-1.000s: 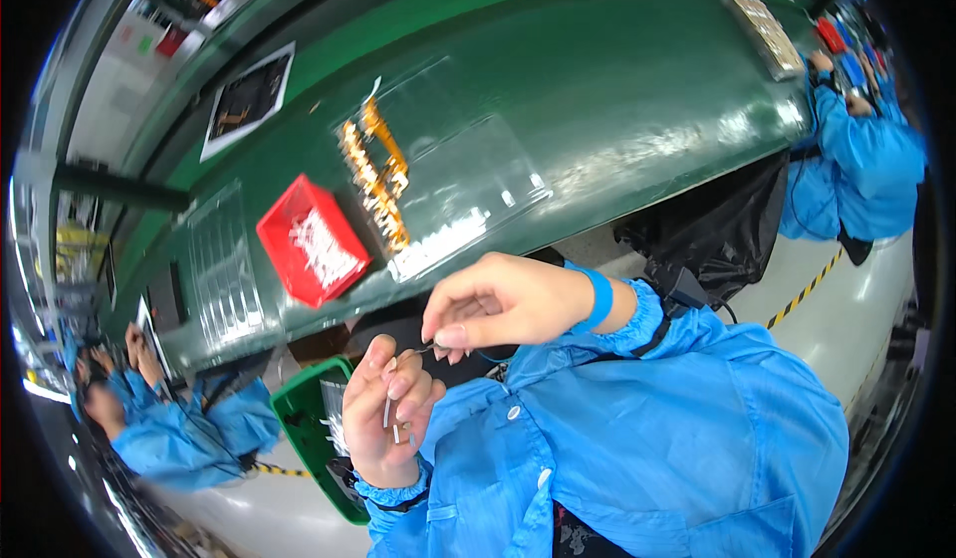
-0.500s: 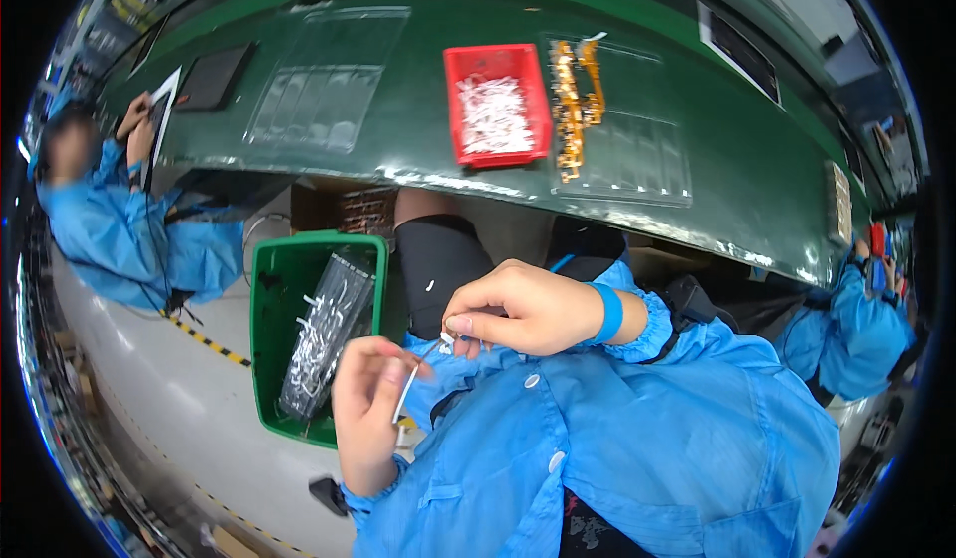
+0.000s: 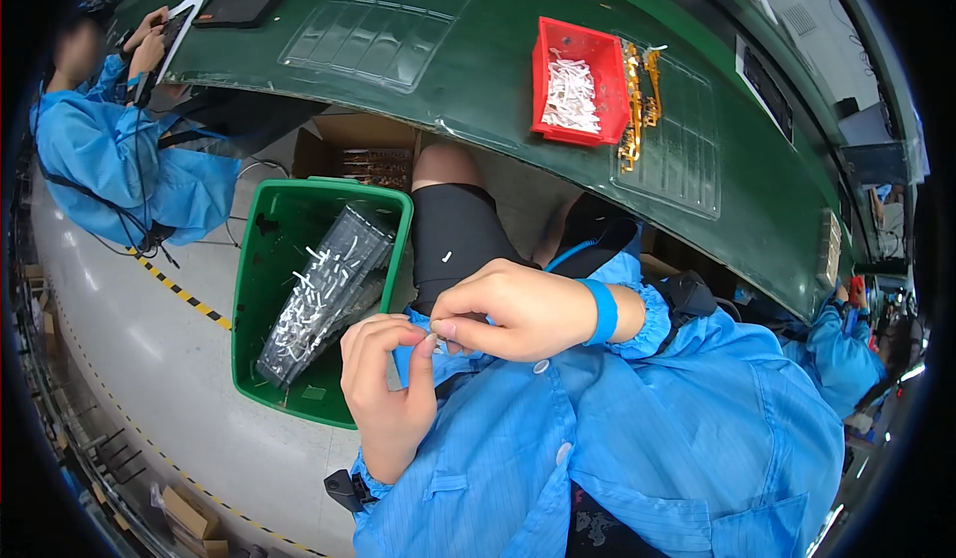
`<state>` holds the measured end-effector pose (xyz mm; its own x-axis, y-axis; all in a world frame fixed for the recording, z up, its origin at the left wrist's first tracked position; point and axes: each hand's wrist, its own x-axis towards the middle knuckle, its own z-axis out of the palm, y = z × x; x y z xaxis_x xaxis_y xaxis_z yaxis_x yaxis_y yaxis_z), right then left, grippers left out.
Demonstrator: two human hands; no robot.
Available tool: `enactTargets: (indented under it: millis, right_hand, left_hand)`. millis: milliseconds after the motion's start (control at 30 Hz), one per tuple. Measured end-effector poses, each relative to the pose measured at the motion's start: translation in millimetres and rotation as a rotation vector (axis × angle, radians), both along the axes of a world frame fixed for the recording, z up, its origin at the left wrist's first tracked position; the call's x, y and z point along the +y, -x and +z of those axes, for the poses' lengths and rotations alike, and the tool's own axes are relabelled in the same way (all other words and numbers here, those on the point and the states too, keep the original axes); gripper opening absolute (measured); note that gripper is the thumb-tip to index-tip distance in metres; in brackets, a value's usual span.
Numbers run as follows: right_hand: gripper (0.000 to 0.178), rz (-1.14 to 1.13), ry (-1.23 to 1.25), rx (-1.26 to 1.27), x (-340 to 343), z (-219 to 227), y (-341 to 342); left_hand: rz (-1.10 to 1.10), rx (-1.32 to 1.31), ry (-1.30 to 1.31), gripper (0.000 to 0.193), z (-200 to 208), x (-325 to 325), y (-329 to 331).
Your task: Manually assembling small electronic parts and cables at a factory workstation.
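Observation:
Above my lap my two hands meet at the fingertips. My left hand (image 3: 390,384) pinches thumb against forefinger, and the piece between them is too small to make out. Right beside it, my right hand (image 3: 513,309), with a blue wristband (image 3: 603,311), is closed in a pinch; its fingers hide what they grip. A small white scrap (image 3: 446,256) lies on my dark shorts. Below and left of my hands stands a green bin (image 3: 402,249) holding a dark plastic tray (image 3: 349,244) strewn with white scraps (image 3: 314,289).
On the green table (image 3: 468,70) sits a red box (image 3: 607,80) of small white pieces (image 3: 570,100). Orange flexible circuit strips (image 3: 633,110) lie beside it on a transparent tray (image 3: 687,170). Another transparent tray (image 3: 373,35) is farther left. Co-workers in blue sit left (image 3: 129,180) and right (image 3: 841,359).
My left hand has moved up and right until its fingertips meet my right hand's. The white strip that hung from its fingers no longer shows. The whole view has shifted and turned.

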<state>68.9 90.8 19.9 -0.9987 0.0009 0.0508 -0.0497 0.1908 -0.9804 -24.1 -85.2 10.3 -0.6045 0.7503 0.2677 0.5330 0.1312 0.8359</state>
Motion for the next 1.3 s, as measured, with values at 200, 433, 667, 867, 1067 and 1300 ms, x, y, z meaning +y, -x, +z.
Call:
enactTargets:
  millis: [200,433,667,867,1067,1300]
  right_hand:
    - [0.024,-0.004,0.079,-0.097,-3.1,0.4,0.6]
    - [0.02,-0.02,0.118,-0.157,-4.4,-1.1,-3.1]
    - [0.017,-0.013,0.049,0.005,1.2,-11.4,-4.2]
    - [0.017,-0.01,0.014,-0.055,6.6,-7.8,-3.0]
    - [0.018,-0.027,0.037,-0.083,10.8,-13.9,-4.0]
    - [0.022,-0.032,0.164,-0.236,12.4,-9.9,4.0]
  left_hand:
    - [-0.027,0.128,-0.034,0.012,-6.2,1.1,1.3]
    - [0.075,-0.072,-0.106,0.019,-15.8,0.7,-9.4]
    - [-0.024,-0.009,-0.084,0.018,-18.3,5.1,-2.7]
    - [-0.013,0.149,-0.042,0.011,-11.6,9.8,-4.5]
    - [-0.026,0.263,0.017,0.014,-11.8,15.3,-3.1]
    - [-0.011,0.393,-0.026,0.011,-22.6,15.1,1.3]
